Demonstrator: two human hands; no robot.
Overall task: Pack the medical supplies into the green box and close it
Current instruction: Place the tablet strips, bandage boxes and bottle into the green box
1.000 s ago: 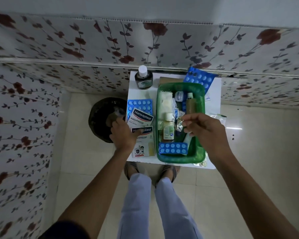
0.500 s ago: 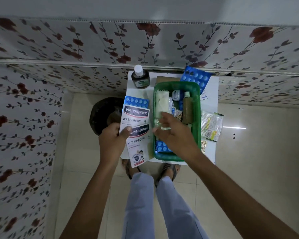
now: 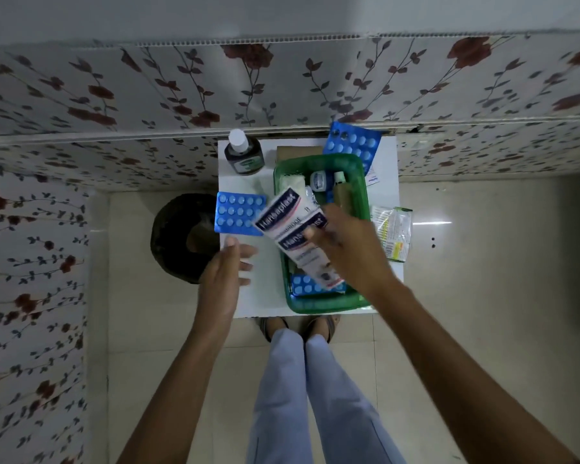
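The green box (image 3: 322, 304) stands open on a small white table (image 3: 265, 296). My right hand (image 3: 345, 244) grips two Hansaplast plaster packs (image 3: 293, 226) tilted over the box's left rim. Inside lie a blue pill strip (image 3: 307, 284), white gauze (image 3: 290, 182), a small round jar (image 3: 318, 180) and a tube (image 3: 341, 192). My left hand (image 3: 226, 272) hovers open over the table's left part, holding nothing. Another blue pill strip (image 3: 236, 214) lies left of the box.
A dark bottle with a white cap (image 3: 243, 154) stands at the table's back left. A third blue strip (image 3: 352, 145) leans behind the box, green-yellow sachets (image 3: 394, 231) lie to its right. A dark round bin (image 3: 181, 236) sits on the floor left.
The plaster packs passed from my left hand to my right hand and moved right, over the box. My left hand let go and opened.
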